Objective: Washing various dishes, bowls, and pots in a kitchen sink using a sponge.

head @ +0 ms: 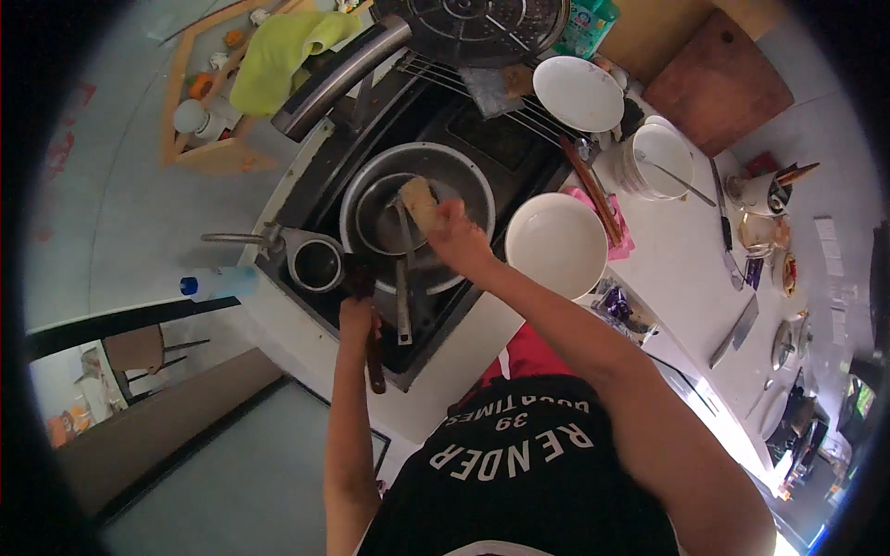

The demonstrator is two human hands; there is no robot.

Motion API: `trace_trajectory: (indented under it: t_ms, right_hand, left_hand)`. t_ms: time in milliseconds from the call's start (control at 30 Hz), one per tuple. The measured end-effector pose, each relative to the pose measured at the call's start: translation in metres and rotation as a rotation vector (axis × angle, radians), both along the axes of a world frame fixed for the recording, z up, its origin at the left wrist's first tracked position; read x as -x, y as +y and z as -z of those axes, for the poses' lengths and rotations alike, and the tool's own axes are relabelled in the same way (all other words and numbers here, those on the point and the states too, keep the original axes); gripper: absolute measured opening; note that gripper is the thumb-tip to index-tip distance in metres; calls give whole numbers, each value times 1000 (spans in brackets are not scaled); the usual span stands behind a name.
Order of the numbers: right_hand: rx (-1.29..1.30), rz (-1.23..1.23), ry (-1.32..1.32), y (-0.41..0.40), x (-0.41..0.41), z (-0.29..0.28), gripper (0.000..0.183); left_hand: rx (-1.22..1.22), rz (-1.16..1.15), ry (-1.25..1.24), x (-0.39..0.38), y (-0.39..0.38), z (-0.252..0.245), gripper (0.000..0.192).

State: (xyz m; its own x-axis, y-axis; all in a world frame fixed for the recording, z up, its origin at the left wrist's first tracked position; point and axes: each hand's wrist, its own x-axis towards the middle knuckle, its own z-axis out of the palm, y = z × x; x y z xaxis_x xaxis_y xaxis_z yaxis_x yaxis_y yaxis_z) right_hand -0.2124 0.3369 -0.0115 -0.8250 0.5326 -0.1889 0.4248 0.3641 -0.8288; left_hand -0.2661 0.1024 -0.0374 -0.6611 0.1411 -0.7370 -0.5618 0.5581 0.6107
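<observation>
My left hand is closed around the handle of a dark brown spatula or similar utensil; its head is at the near-left side of a large metal basin. My right hand holds a beige scrubbing pad, perhaps loofah, over the basin. Inside the basin rests a smaller round metal vessel. A metal-handled utensil lies across the near rim, its far end beneath the pad. The basin stands in a dark sink.
Right of the basin are a white bowl, chopsticks and stacked bowls. A cleaver lies farther right. The faucet and a round metal container are at left. A large lid stands on the rack behind.
</observation>
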Motion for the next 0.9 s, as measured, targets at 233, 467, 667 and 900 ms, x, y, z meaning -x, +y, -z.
trace_trajectory:
  t_ms: [233, 467, 667, 900]
  right_hand:
    - [-144, -142, 162, 7, 3, 0, 46]
    - [135, -150, 29, 30, 3, -15, 46]
    - [277, -168, 136, -3, 24, 8, 48]
    - [225, -302, 224, 36, 82, -55, 42]
  left_hand:
    - [-84, 143, -148, 16, -1, 22, 27]
    - [400, 391, 512, 11, 42, -8, 39]
    - [-353, -165, 358, 21, 117, -62, 46]
    - [-722, -431, 91, 64, 130, -36, 37]
